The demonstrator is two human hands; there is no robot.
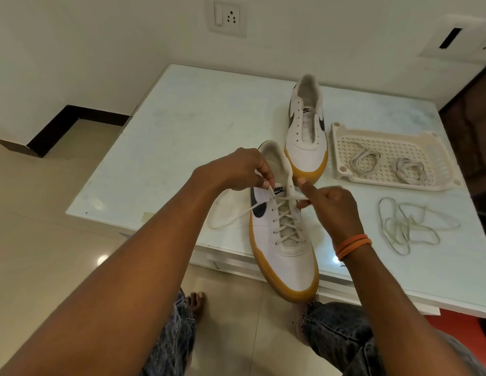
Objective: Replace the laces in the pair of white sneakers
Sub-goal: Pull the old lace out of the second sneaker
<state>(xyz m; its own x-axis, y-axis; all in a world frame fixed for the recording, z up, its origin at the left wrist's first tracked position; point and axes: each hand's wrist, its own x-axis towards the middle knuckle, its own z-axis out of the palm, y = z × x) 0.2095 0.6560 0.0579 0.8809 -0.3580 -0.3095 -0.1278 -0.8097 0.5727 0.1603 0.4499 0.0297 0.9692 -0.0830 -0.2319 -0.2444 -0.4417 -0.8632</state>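
While your left hand (244, 169) pinches one end of the lace (286, 210) above the near sneaker (285, 240) and your right hand (328, 207) pinches the other end beside the top eyelets, that shoe sits with its gum-soled toe hanging past the near edge of the tabletop (168, 137). A hard tug toward you could, I judge, tip it off onto the floor, since neither hand pins the shoe down. The slack loop trailing left of the shoe lies close to the same edge and may slide over or snag as you draw it through. Uneven pulls would leave one end short at the top.

Just right of your right wrist lies a loose lace (407, 226), near enough to get swept up. The unlaced sneaker (307, 128) stands farther back, touching or nearly touching the near shoe's heel, with the slotted tray (393, 158) holding two coiled laces beside it toward the right edge. Open room lies over the left and far-left tabletop; push the shoe back there.
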